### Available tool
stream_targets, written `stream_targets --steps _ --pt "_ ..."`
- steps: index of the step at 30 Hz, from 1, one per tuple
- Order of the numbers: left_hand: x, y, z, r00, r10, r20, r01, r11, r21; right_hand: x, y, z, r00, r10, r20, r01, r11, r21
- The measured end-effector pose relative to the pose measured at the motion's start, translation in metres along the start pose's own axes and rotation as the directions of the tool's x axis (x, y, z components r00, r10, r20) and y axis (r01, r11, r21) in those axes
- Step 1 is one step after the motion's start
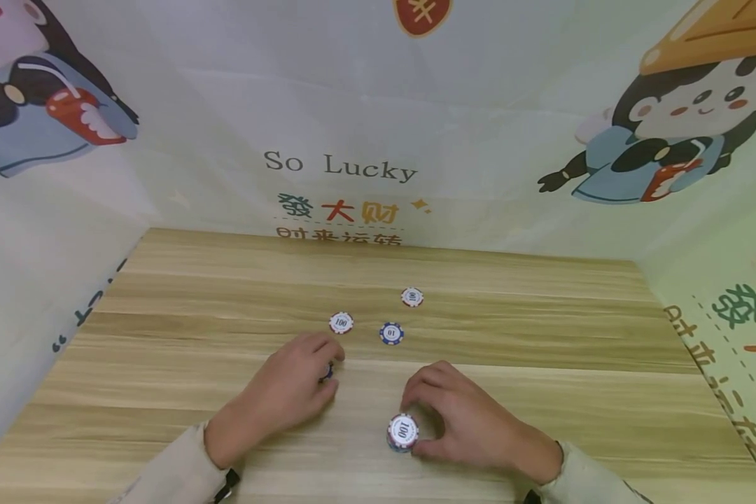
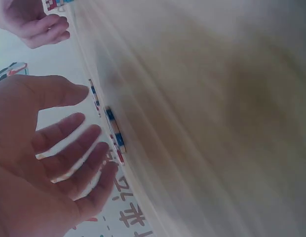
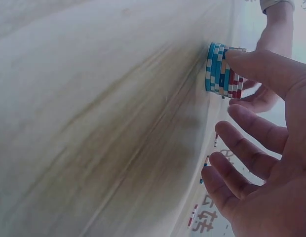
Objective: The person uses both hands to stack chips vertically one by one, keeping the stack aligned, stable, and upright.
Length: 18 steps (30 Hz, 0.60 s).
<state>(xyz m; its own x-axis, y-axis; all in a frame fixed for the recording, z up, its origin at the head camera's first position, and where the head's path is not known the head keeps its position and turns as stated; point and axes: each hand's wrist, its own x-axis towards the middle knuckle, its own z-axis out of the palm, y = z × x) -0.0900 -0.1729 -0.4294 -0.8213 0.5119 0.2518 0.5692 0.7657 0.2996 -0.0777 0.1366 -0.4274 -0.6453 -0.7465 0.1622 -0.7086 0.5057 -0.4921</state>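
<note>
My left hand (image 1: 283,381) is low over the table, thumb and fingers apart around a blue poker chip (image 1: 327,371) that its fingers partly cover. In the left wrist view this blue chip (image 2: 114,129) lies flat on the wood, just beyond the fingertips. The right hand (image 1: 463,416) is curved loosely beside a short stack of poker chips (image 1: 403,432) topped by a white and red 100 chip. Its thumb tip is right at the stack's near side, its index finger behind. Side-on in the right wrist view, the stack (image 3: 223,71) shows teal, blue and red layers.
Beyond the hands lie a red-edged 100 chip (image 1: 341,323), a blue 10 chip (image 1: 391,333) and another 100 chip (image 1: 412,297). The wooden table (image 1: 529,315) ends at a printed backdrop (image 1: 491,140) behind and on both sides.
</note>
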Motion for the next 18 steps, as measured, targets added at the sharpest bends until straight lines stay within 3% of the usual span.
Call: stream_targets --steps 7,18 --pt "-0.001 -0.004 -0.003 0.998 -0.032 0.057 0.033 0.999 -0.020 0.000 0.001 -0.003 1.000 0.009 0.011 -0.009 1.000 -0.004" --pt "-0.002 -0.016 0.011 1.000 0.018 -0.005 -0.018 0.996 -0.084 -0.001 0.000 -0.002 1.000 -0.005 0.012 0.005 1.000 -0.007"
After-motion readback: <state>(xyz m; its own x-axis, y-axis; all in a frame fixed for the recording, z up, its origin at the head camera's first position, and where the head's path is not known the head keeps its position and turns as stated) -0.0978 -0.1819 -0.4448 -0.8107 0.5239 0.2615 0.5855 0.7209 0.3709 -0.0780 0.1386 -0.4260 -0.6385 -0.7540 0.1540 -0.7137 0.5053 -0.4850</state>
